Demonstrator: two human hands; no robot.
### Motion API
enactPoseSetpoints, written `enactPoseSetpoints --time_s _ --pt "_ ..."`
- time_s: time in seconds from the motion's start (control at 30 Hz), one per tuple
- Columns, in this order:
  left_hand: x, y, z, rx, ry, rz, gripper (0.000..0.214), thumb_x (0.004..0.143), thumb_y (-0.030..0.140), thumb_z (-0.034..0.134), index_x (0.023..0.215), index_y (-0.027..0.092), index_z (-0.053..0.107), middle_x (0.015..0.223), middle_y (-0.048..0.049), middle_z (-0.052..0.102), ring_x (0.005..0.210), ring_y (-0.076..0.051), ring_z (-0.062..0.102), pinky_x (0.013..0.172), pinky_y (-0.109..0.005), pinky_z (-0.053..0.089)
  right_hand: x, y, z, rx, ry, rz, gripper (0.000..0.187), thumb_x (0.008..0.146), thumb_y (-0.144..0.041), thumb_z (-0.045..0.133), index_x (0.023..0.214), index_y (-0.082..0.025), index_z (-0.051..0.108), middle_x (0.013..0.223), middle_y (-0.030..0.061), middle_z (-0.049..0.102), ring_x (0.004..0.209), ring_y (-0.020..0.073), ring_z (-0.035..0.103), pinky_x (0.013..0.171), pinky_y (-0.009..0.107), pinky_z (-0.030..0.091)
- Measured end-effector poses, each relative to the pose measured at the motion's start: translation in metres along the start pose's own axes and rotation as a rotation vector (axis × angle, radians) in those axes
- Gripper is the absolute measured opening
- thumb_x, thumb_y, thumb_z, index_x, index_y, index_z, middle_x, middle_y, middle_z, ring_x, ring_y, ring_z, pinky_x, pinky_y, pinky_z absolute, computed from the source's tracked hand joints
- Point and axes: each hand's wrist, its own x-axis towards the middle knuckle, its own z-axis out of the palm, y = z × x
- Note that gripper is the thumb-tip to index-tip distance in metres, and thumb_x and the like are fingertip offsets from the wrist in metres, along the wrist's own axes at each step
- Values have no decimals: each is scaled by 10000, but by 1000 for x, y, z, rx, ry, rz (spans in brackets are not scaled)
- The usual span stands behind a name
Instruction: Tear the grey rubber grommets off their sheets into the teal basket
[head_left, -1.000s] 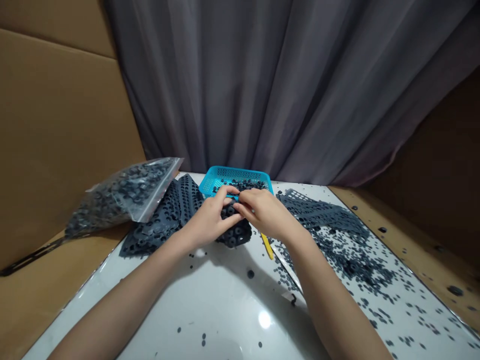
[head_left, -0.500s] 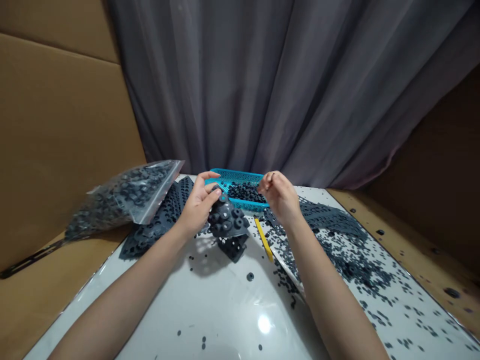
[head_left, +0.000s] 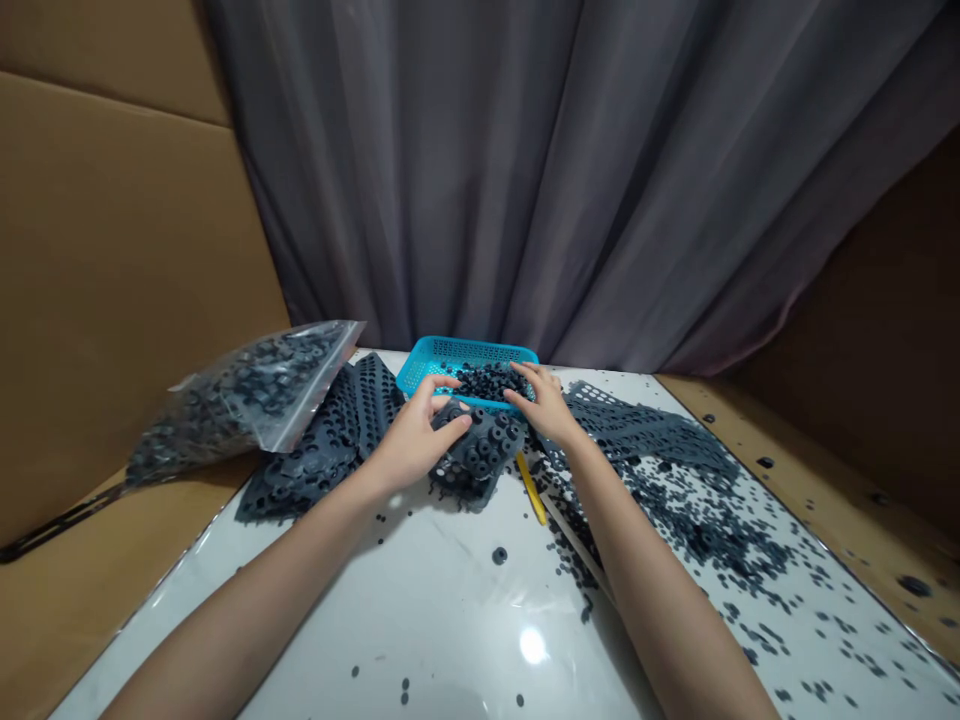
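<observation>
Gripped in my left hand [head_left: 417, 432] is a dark grey sheet of moulded rubber rings [head_left: 489, 440], with my thumb over its upper left part. The sheet hangs just in front of a blue perforated basket [head_left: 427, 350]. Small black rubber pieces [head_left: 487, 380] lie heaped in the basket. My right hand [head_left: 546, 402] is open at the basket's front right corner, above the sheet's right edge. Its thumb and fingers are apart, and nothing shows between them. A yellow-handled tool [head_left: 531, 490] lies on the table below the sheet.
On the left, a clear zip bag [head_left: 255, 385] full of dark rubber parts leans beside stacked ring sheets [head_left: 319, 450]. Punched sheets [head_left: 645, 425] and scattered black bits [head_left: 705, 540] cover the right side. One loose ring [head_left: 499, 555] lies on the white table [head_left: 420, 620].
My left hand has moved right and lowered the sheet, turning its ringed face upward. My right hand has gone from closed and raised to open, lower and nearer the sheet.
</observation>
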Motion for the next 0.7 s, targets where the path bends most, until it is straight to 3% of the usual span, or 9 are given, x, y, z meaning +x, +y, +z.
enactPoseSetpoints --time_s 0.07,0.13,0.2,0.3,0.4,0.47,0.53,0.63,0.7 --pt "0 -1 0 49 2 36 349 776 256 577 1077 214 406 808 5 618 739 -143 590 690 -270 440 -2 -25 -13 97 -90 -83 369 794 -406 540 1097 -200 589 1158 100 571 1076 248 499 916 413 370" --pt "-1 -2 0 86 6 74 349 778 254 576 1084 213 413 820 -3 630 756 -151 597 699 -276 439 -7 -54 -25 183 -265 -171 293 833 -422 503 968 -180 598 979 70 624 910 200 561 794 338 426" --pt "-1 -1 -1 106 16 117 352 775 251 581 1089 211 426 857 -18 643 792 -157 602 707 -269 436 -14 -81 -33 108 -413 -286 271 818 -440 535 796 -173 574 790 33 608 743 162 545 678 284 409" --pt "-3 1 -4 142 37 147 364 772 259 587 1102 212 439 822 -12 644 707 -141 590 636 -242 418 -22 -104 -36 -63 -457 -377 277 846 -405 511 691 -176 509 661 4 541 613 128 461 587 257 333" --pt "-5 4 -9 255 10 150 362 757 267 608 1091 211 479 568 71 506 463 -90 430 505 -214 327 -24 -107 -33 -94 -471 -394 264 894 -300 434 666 -176 479 627 -5 497 581 116 418 569 250 294" --pt "-4 5 -12 277 -40 160 340 751 257 614 1069 206 505 521 91 406 439 -79 359 489 -212 298 -24 -105 -29 -35 -452 -391 264 896 -260 421 649 -177 461 609 -15 464 576 113 407 567 244 288" --pt "-1 5 -12 169 -85 164 326 766 245 589 1069 204 475 602 68 459 513 -90 430 536 -213 342 -24 -104 -23 70 -371 -336 254 892 -256 421 654 -177 462 602 -21 448 580 114 412 571 239 296" --pt "5 4 -8 -78 -82 200 294 805 218 520 1067 207 387 795 9 550 702 -118 546 659 -233 410 -27 -109 -5 213 -129 -166 248 880 -284 427 663 -175 480 591 -22 444 577 117 417 577 241 310" --pt "6 2 -3 -125 -28 257 264 813 188 495 1047 207 374 849 -10 557 779 -129 565 702 -241 418 -29 -114 10 268 19 -82 249 872 -298 425 662 -178 486 580 -24 439 563 118 411 570 243 315"
